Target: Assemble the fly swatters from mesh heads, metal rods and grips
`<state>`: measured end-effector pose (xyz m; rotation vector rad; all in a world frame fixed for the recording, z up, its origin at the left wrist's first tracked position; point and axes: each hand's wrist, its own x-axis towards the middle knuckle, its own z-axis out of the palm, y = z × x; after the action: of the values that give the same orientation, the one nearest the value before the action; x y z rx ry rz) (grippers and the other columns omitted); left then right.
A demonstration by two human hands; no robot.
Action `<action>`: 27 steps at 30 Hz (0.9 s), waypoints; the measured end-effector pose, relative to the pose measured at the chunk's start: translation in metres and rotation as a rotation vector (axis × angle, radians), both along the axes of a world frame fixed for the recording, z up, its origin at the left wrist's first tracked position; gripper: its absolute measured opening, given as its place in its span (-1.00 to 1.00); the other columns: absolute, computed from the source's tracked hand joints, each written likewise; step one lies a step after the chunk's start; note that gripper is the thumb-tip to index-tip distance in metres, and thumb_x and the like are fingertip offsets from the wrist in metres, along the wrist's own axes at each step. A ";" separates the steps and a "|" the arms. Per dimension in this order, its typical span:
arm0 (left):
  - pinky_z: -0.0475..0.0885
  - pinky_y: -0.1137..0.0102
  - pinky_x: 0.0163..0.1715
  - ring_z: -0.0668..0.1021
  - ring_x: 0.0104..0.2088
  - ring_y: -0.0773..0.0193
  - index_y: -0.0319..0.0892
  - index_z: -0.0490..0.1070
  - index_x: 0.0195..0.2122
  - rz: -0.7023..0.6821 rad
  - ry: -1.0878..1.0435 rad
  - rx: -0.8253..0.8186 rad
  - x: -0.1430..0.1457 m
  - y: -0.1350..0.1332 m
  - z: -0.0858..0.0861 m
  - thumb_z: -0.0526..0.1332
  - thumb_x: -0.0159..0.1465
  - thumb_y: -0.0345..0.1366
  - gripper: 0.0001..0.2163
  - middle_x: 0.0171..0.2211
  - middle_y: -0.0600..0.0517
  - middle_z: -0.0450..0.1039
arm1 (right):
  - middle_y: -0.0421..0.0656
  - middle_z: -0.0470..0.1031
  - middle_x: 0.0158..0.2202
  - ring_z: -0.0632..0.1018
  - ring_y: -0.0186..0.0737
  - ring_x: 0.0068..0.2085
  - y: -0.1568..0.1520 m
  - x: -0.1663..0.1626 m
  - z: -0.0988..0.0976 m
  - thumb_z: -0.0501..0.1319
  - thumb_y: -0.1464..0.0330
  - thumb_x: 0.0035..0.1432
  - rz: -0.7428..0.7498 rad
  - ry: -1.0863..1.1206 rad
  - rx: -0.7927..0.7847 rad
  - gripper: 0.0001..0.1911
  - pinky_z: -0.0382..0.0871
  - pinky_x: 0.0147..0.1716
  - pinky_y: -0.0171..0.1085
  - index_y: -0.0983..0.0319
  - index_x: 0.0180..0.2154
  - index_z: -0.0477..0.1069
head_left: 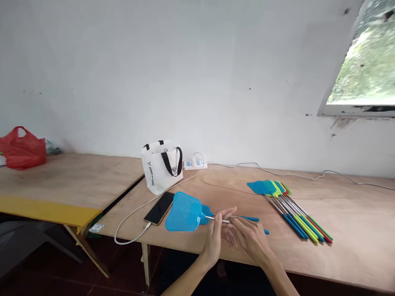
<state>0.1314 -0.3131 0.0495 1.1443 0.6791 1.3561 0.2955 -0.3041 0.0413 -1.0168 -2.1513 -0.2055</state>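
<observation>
A blue fly swatter point(183, 212) hangs just above the plywood table point(354, 242), its mesh head to the left and its thin metal rod running right. My left hand point(216, 236) pinches that rod near the head. My right hand point(248, 237) lies next to it with its fingers closed round the rod toward the blue handle point(249, 218). A second blue swatter head point(204, 216) and a handle end point(266, 232) show behind the first.
A black phone point(159, 208) on a white cable point(129, 216) lies left of the swatter. A white tote bag point(162, 165) and a power strip point(195, 165) stand by the wall. Several coloured swatters point(290, 209) lie to the right. A red plastic bag point(22, 149) sits far left.
</observation>
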 end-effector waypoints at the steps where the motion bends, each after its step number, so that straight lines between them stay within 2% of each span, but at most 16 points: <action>1: 0.35 0.42 -0.70 0.51 -0.60 0.32 -0.13 0.50 0.14 -0.038 0.011 -0.004 0.002 -0.004 -0.001 0.08 0.35 0.21 -0.42 0.11 -0.24 0.51 | -0.15 0.60 -0.40 0.58 -0.31 -0.43 -0.004 -0.007 0.001 -0.04 0.30 0.47 0.010 0.025 -0.001 -0.62 0.21 -0.42 -0.38 0.16 -0.30 0.50; 6: 0.27 0.47 -0.73 0.48 -0.65 0.43 -0.16 0.49 0.13 -0.092 0.053 0.035 -0.004 -0.004 0.008 0.02 0.40 0.17 -0.43 0.13 -0.24 0.49 | -0.15 0.58 -0.45 0.56 -0.32 -0.48 -0.015 -0.023 0.003 -0.09 0.31 0.48 0.016 0.146 -0.068 -0.58 0.21 -0.45 -0.39 0.19 -0.25 0.51; 11: 0.27 0.47 -0.75 0.48 -0.66 0.40 -0.22 0.46 0.09 -0.121 -0.006 0.025 -0.011 0.013 0.005 0.09 0.36 0.18 -0.43 0.04 -0.27 0.54 | -0.18 0.55 -0.56 0.53 -0.27 -0.58 -0.015 -0.031 -0.002 -0.10 0.14 0.49 -0.081 0.178 -0.138 -0.52 0.13 -0.57 -0.37 0.19 -0.15 0.53; 13: 0.27 0.48 -0.74 0.47 -0.67 0.40 -0.22 0.46 0.04 -0.040 -0.056 0.002 -0.012 0.018 0.003 0.14 0.34 0.16 -0.47 -0.02 -0.25 0.58 | -0.19 0.56 -0.56 0.53 -0.25 -0.60 -0.014 -0.033 -0.006 -0.12 0.11 0.49 -0.105 0.176 -0.207 -0.51 0.11 -0.59 -0.36 0.16 -0.10 0.53; 17: 0.26 0.50 -0.71 0.42 -0.67 0.43 -0.24 0.45 -0.22 0.124 -0.136 -0.046 -0.011 0.019 0.002 0.20 0.30 0.17 -0.52 -0.20 -0.20 0.63 | -0.20 0.56 -0.55 0.54 -0.21 -0.58 -0.009 -0.032 -0.014 -0.12 0.08 0.48 -0.133 0.132 -0.259 -0.50 0.10 -0.58 -0.35 0.13 -0.10 0.52; 20: 0.23 0.51 -0.71 0.40 -0.68 0.42 -0.20 0.37 -0.35 0.134 -0.175 -0.054 -0.008 0.018 0.000 0.22 0.26 0.22 -0.51 -0.33 -0.14 0.62 | -0.19 0.56 -0.55 0.55 -0.21 -0.55 -0.006 -0.030 -0.014 -0.12 0.08 0.48 -0.141 0.097 -0.239 -0.50 0.09 -0.57 -0.34 0.14 -0.14 0.53; 22: 0.23 0.51 -0.70 0.39 -0.69 0.43 -0.18 0.31 -0.40 0.122 -0.180 -0.051 -0.010 0.021 -0.001 0.23 0.25 0.22 -0.51 -0.41 -0.08 0.59 | -0.17 0.60 -0.48 0.58 -0.23 -0.49 -0.005 -0.029 -0.011 -0.12 0.10 0.49 -0.130 0.076 -0.210 -0.50 0.11 -0.54 -0.35 0.14 -0.16 0.52; 24: 0.21 0.52 -0.69 0.36 -0.71 0.45 -0.16 0.25 -0.43 0.155 -0.188 -0.047 -0.019 0.026 0.001 0.24 0.26 0.20 -0.52 -0.47 0.00 0.55 | -0.17 0.61 -0.43 0.59 -0.25 -0.43 -0.003 -0.025 -0.006 -0.13 0.13 0.50 -0.134 0.046 -0.178 -0.50 0.14 -0.49 -0.36 0.14 -0.26 0.50; 27: 0.15 0.54 -0.69 0.30 -0.72 0.49 -0.15 0.20 -0.45 0.283 -0.264 -0.028 -0.045 0.036 0.013 0.29 0.25 0.15 -0.52 -0.56 0.12 0.42 | -0.17 0.60 -0.40 0.60 -0.24 -0.35 0.005 -0.009 -0.002 -0.10 0.14 0.49 -0.170 -0.022 -0.159 -0.52 0.17 -0.43 -0.36 0.14 -0.34 0.45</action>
<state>0.0860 -0.2772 0.0620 0.8473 0.6817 1.6963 0.2870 -0.2988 0.0397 -1.2960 -2.1279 -0.1282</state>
